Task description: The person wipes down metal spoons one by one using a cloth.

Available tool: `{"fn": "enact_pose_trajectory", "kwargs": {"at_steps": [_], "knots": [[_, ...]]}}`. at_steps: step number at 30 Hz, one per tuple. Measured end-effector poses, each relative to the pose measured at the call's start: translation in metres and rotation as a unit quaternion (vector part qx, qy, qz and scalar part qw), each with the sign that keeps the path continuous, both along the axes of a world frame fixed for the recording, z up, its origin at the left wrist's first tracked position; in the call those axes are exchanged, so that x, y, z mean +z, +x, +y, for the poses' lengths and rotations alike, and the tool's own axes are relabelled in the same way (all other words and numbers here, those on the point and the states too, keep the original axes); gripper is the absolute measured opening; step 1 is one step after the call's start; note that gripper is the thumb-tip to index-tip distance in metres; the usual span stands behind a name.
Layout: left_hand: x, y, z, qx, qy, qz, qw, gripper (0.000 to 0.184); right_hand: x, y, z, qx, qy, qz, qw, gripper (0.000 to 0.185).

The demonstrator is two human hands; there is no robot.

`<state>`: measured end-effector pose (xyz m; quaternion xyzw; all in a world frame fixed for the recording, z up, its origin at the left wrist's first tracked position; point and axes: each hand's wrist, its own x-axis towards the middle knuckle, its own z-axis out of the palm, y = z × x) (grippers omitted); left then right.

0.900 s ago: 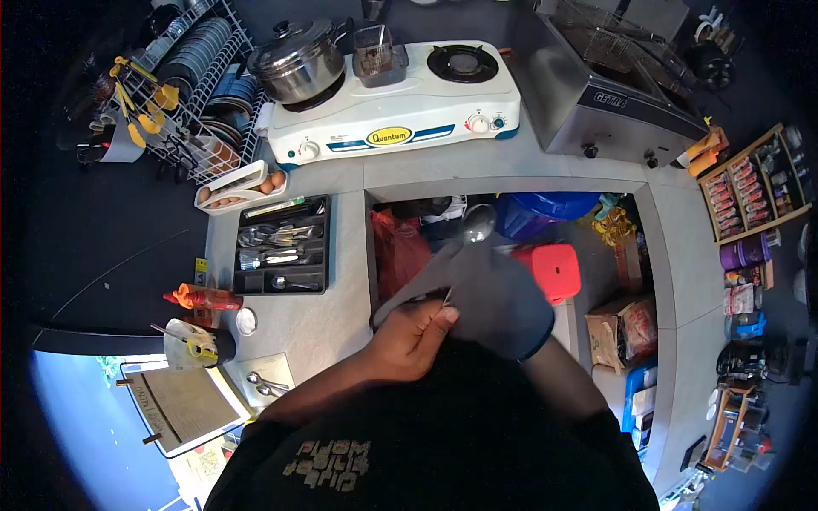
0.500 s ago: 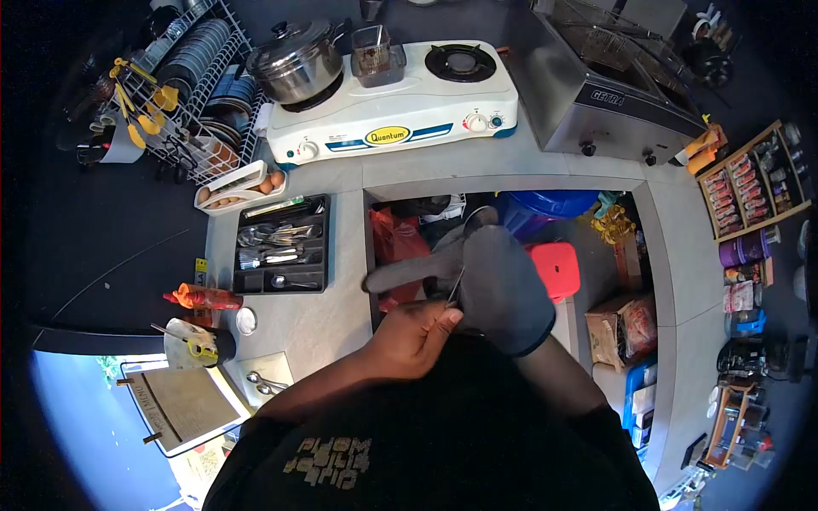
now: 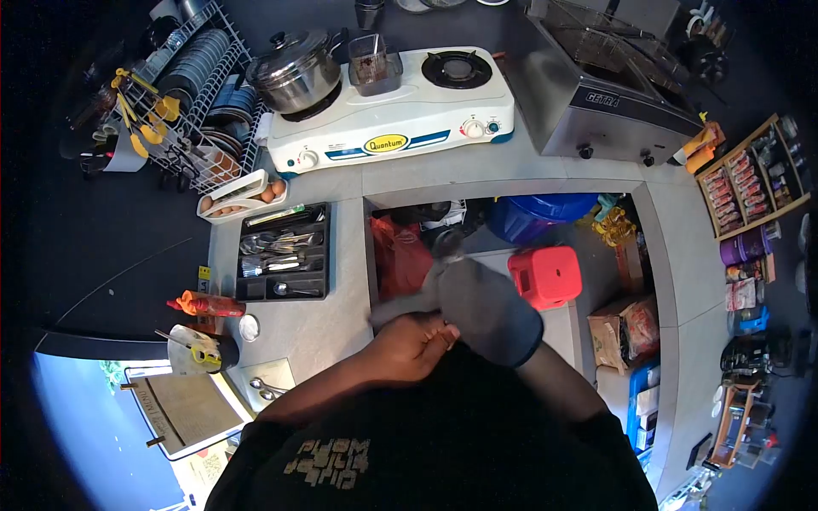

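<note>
My left hand (image 3: pixel 417 347) is closed in front of my chest, thumb pressed on the fingers, around the thin handle end of a metal spoon. A blurred dark shape beyond the cloth looks like the spoon's bowl (image 3: pixel 446 244). Grey cloth (image 3: pixel 490 311) with a dark edge covers my right hand (image 3: pixel 503 294) down to the wrist. It folds around the spoon, and a loose end hangs toward the left, behind my left hand. Beneath the cloth my right fingers are hidden. Left of my hands, a black cutlery tray (image 3: pixel 284 296) holds several spoons and forks.
A white two-burner stove (image 3: pixel 400 111) carries a lidded pot (image 3: pixel 296 77). The fryer (image 3: pixel 613 111) stands right of it. A dish rack (image 3: pixel 213 102), egg holder (image 3: pixel 243 200) and sauce bottle (image 3: pixel 209 304) are at left. Below the counter is a red stool (image 3: pixel 545 277).
My covered right hand has moved slightly down and left, closer to my left hand. The spoon, plainer before, is now mostly hidden, and the cloth's loose end has dropped and blurred.
</note>
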<state>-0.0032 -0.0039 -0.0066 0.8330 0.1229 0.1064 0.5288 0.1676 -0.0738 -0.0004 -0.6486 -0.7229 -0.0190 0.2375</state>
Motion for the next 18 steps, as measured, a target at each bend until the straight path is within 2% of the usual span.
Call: {"fn": "enact_pose_trajectory", "kwargs": {"at_steps": [2,5,8,9,12,14,16,18], "knots": [[0.013,0.003,0.000,0.028,-0.004,0.020,0.999,0.022,0.041,0.003,-0.008,-0.051,-0.065,0.037,0.996,0.027],[0.012,0.008,-0.003,0.023,0.006,0.022,0.999,0.023,0.012,0.008,-0.005,-0.067,0.138,0.047,0.987,0.024],[-0.001,0.003,-0.004,0.023,-0.013,-0.056,0.998,0.024,-0.010,-0.013,0.002,-0.013,-0.032,-0.051,0.998,0.026],[-0.001,0.003,-0.001,0.023,-0.014,-0.040,0.999,0.024,-0.017,-0.008,0.001,0.063,0.045,0.178,0.981,0.026],[0.002,0.002,0.000,0.033,-0.024,0.008,0.999,0.023,0.020,0.010,-0.003,0.006,-0.021,0.077,0.997,0.024],[0.012,0.005,0.001,0.050,-0.019,0.023,0.998,0.023,0.021,0.008,0.006,0.033,0.046,0.031,0.998,0.026],[0.006,0.000,0.003,0.055,-0.050,-0.012,0.997,0.023,0.023,0.005,0.021,0.058,0.124,-0.015,0.991,0.028],[-0.002,-0.005,0.010,0.074,-0.058,-0.023,0.995,0.024,-0.006,-0.004,0.029,0.063,0.075,-0.050,0.994,0.032]]}}
